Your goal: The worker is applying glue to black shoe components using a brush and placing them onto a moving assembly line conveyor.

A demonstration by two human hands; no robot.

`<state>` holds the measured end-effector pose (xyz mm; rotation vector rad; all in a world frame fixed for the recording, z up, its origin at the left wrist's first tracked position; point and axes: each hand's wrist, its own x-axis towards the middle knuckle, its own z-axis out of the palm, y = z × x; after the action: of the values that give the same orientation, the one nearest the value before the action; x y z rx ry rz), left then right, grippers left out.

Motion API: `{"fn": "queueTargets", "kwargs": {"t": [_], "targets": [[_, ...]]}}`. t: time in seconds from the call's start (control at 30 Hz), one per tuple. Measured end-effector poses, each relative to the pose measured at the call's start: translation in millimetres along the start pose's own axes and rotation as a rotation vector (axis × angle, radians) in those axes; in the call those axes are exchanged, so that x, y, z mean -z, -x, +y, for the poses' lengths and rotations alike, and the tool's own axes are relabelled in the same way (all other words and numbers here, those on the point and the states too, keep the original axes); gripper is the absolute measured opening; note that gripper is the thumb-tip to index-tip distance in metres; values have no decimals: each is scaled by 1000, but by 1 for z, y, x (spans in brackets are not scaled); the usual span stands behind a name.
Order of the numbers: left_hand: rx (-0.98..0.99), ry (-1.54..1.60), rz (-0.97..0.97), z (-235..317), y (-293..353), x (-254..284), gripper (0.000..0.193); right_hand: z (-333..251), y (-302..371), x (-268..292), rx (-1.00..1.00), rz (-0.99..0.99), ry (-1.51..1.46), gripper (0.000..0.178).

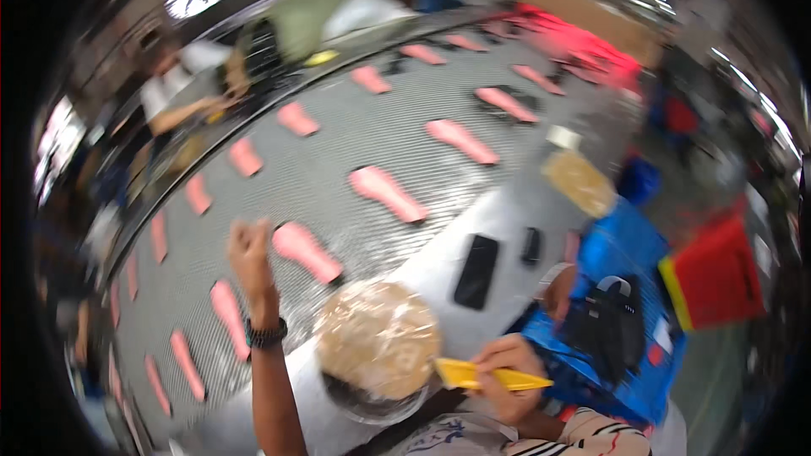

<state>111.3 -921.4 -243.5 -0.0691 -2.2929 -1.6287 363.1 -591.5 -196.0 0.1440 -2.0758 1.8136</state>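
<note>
My right hand (511,376) is closed around a flat yellow scraper-like tool (457,373). Its wide end points left, beside a round tub (380,342) with a tan, glossy top that looks covered in clear film. Over the dark ribbed belt (338,152) my left hand (251,252) is raised with curled fingers; blur hides whether anything is in them. A dark band (266,333) circles that wrist. Just right of this hand lies a pink insole-shaped piece (306,252), and another pink piece (230,319) rests below and left of it.
Several more pink pieces (387,193) lie in rows along the belt. On the metal ledge are a black phone (477,272), a small dark object (530,247) and a tan slab (579,183). Blue sheeting (621,241) and a red-yellow bag (714,274) are rightward. A co-worker (190,89) sits across.
</note>
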Motion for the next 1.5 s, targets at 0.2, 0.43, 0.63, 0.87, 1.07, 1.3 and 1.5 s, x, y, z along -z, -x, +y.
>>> {"fn": "queueTargets", "kwargs": {"t": [0.2, 0.43, 0.63, 0.87, 1.07, 1.3, 1.5], "targets": [[288, -1232, 534, -13, 283, 173, 42, 74, 21, -19, 96, 147, -253, 16], [291, -1179, 851, 61, 460, 279, 55, 60, 31, -35, 208, -247, -357, 14], [1120, -1243, 616, 1, 524, 437, 92, 57, 21, -42, 93, -354, -497, 14], [1061, -1158, 756, -79, 519, 549, 65, 51, 21, -70, 98, -394, -519, 14], [725, -1347, 444, -129, 607, 655, 60, 31, 10, -96, 61, -398, -520, 14], [738, -1419, -50, -199, 591, 550, 47, 21, 19, -123, 137, -379, -460, 14], [778, -1183, -86, -133, 561, 504, 47, 28, 31, -117, 82, -410, -593, 15]]}}
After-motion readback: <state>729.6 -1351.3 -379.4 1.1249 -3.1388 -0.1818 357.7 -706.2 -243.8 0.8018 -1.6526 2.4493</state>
